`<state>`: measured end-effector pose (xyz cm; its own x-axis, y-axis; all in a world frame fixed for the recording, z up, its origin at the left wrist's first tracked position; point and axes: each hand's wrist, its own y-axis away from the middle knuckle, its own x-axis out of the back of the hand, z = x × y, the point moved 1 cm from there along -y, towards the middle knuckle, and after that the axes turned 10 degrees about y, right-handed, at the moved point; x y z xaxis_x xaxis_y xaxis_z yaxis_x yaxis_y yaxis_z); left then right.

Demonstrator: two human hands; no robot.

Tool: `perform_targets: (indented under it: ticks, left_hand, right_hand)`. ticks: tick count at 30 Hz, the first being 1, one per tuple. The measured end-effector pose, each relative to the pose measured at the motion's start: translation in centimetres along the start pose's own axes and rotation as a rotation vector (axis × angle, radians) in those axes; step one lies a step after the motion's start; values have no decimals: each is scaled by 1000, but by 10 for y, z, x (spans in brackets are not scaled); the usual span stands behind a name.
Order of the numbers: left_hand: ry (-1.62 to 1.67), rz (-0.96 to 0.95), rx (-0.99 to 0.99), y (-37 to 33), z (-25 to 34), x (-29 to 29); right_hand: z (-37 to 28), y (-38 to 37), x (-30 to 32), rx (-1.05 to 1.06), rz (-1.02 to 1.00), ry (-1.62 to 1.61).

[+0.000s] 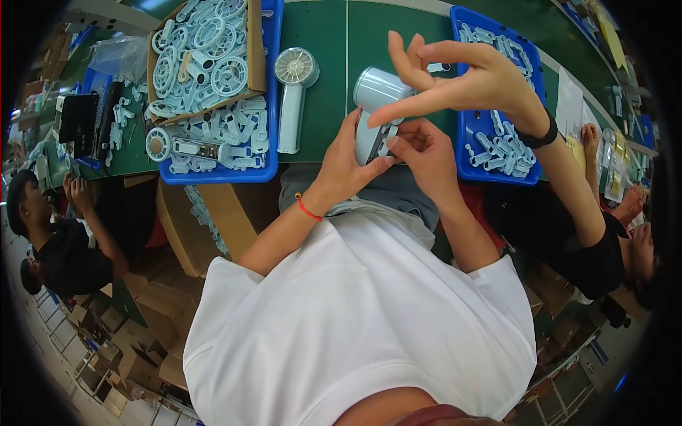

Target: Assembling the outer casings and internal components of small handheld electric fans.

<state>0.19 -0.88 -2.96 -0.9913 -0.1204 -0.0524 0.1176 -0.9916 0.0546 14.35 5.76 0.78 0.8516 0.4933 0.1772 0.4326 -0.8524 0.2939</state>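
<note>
My left hand [341, 162] is closed around the handle of a light grey handheld fan [381, 86], its round head pointing away from me. The handle's near side shows dark parts, as if its cover is off. Fingers of my right hand [430, 157] are pinched together at the handle's right edge; what lies between them is hidden. Another person's hand [462, 74] reaches over from the right, fingers spread, partly covering the fan's head. Left of my hands, a second handheld fan [290, 117] with a clear round front lies on the green table [330, 42].
At left, a blue tray [270, 167] holds pale plastic parts and a cardboard box [257, 50] of ring-shaped pieces. An opened fan [186, 147] lies on its parts. Another blue tray [462, 167] stands at right. Co-workers sit on both sides; a carton [227, 213] is below the table edge.
</note>
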Motion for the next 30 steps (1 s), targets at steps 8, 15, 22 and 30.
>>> perform_targets:
  ticks: [8,15,22,30]
  left_hand:
    - [20,138,11,7,14,-8]
    - [-25,150,-6,11,11,-11]
    - [-93,93,38,7,24,-7]
    - [65,105,40,16,13,10]
  right_hand:
    - [-5,-1,-4,-35,-43,49]
    - [-2,0,-2,-72,-67,-7]
    - [-2,-4,3,-148,-184,-65]
    - [1,-5,-15,-145,-263,81]
